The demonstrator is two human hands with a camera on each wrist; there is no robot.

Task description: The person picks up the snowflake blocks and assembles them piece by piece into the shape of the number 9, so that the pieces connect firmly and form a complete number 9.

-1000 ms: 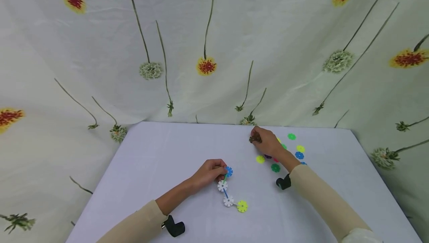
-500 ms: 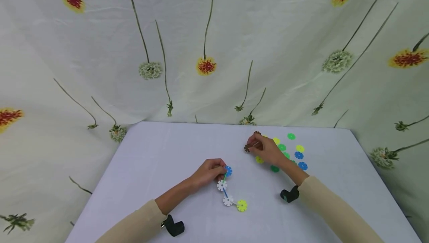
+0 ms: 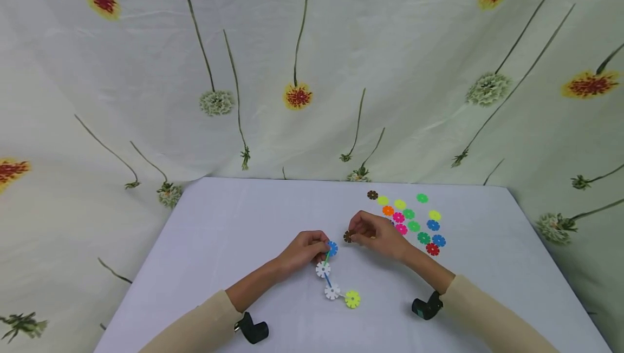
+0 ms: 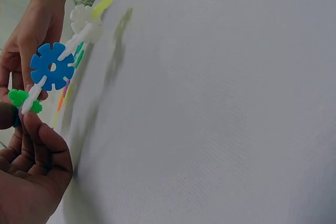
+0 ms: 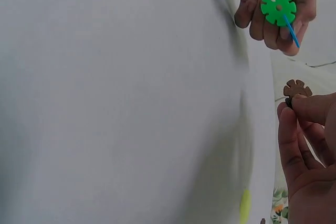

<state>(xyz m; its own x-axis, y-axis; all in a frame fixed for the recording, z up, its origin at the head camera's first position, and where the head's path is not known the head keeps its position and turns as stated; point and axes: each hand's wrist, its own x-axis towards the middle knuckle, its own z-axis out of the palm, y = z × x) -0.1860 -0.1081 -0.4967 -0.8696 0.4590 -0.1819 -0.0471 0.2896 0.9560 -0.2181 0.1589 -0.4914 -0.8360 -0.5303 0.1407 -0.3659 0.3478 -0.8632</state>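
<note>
Head view: compared with half a second ago, a brown disc point(image 3: 348, 236), pinched in the right hand point(image 3: 375, 232), is being brought toward 7 o'clock, away from the loose discs point(image 3: 408, 214). It is being held at 2 o'clock from the blue disc point(image 3: 333, 248) of the linked chain point(image 3: 323, 269), near but apart; their gap is seemingly being narrowed. The chain is being pinched by the left hand point(image 3: 307, 247) and is trailing toward 5 o'clock. A white tabletop point(image 3: 234, 207) is being used; at 12 o'clock a flower-printed cloth point(image 3: 273, 125) is hanging.
</note>
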